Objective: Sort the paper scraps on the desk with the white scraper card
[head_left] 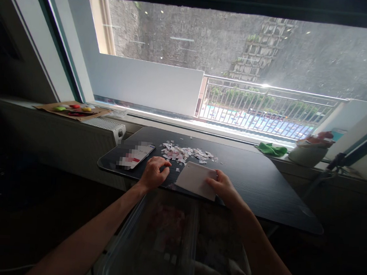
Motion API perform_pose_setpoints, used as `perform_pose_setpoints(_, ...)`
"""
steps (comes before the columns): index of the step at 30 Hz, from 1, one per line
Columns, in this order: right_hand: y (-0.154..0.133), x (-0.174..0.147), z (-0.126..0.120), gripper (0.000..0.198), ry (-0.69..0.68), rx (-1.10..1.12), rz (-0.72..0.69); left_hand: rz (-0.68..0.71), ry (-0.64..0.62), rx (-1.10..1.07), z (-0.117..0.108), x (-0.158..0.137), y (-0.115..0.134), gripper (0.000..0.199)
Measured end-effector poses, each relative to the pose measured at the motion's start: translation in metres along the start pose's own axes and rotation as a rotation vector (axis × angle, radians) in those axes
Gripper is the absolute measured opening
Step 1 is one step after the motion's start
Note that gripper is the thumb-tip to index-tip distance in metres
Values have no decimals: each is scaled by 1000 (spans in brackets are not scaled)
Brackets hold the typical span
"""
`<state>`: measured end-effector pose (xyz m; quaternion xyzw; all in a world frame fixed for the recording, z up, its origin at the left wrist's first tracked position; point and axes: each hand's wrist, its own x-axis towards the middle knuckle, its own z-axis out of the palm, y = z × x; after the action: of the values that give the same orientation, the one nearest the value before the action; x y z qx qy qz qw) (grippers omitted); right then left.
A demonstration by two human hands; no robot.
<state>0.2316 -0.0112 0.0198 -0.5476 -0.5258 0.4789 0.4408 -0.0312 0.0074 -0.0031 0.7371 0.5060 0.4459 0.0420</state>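
Observation:
My right hand [225, 186] grips the right edge of a flat white card or sheet [194, 178], thumb on top, held over the front edge of the dark table. What the sheet is exactly, I cannot make out. To its left, my left hand [155, 172] is closed with curled fingers above the table edge, apart from the sheet. Anything between those fingers is hidden. Just beyond both hands lies a loose heap of small torn paper scraps [182, 153], whitish with some pink. A phone [138, 157] with a lit screen lies left of my left hand.
The dark table [256, 186] stands beneath a wide window. Below its front edge is a clear plastic bin [118, 251] with papery pieces inside. A green cloth [271, 149] and a pale bag [309, 153] sit on the right sill; a radiator [104, 126] is at left.

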Motion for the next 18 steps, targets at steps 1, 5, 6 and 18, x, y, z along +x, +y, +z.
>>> perform_pose_setpoints(1,-1,-1,1,27,-20,-1,1,-1,0,-2,0,0,0,17)
perform_pose_setpoints(5,-6,-2,6,27,-65,8,-8,-4,-5,-8,0,0,1,17)
perform_pose_setpoints(6,-7,-1,6,27,-57,8,-13,-5,-6,-10,0,0,1,17)
perform_pose_setpoints(18,-14,-3,6,24,-81,-28,-28,-26,-9,-21,-2,1,3,18)
